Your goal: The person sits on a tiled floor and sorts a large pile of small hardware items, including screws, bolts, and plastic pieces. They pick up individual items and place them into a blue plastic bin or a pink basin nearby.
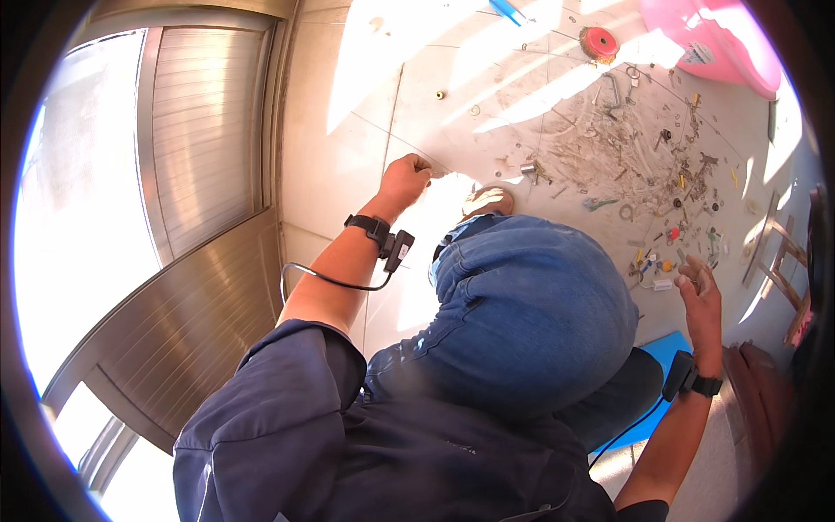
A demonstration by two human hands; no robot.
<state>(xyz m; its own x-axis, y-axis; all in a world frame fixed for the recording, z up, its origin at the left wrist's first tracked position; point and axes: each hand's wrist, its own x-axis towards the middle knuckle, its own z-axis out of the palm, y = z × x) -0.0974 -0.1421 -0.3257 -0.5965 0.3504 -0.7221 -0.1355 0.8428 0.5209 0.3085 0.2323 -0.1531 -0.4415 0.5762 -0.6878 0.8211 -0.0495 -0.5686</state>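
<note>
My left hand point(408, 181) hangs over the tiled floor left of my shoe point(488, 201), its fingers curled together; whether something small is between them cannot be told. On the right, my right hand point(698, 282) is held with bent fingers beside the lower edge of a scatter of small hardware; its grip is unclear. Near it lie a white tag-like piece point(662, 285), an orange-yellow round piece point(667, 266) and a red piece point(672, 233). Farther up the scatter are a metal ring point(627, 212), a green piece point(599, 204) and a small metal cylinder point(528, 169).
A red-centred wire wheel brush point(599, 44) and a pink plastic basin point(724, 49) stand beyond the hardware. A blue object point(507, 12) lies at the top. A metal-framed door point(209, 130) borders the left, a wooden frame point(786, 251) the right. Blue sheet material point(672, 346) shows beside my leg.
</note>
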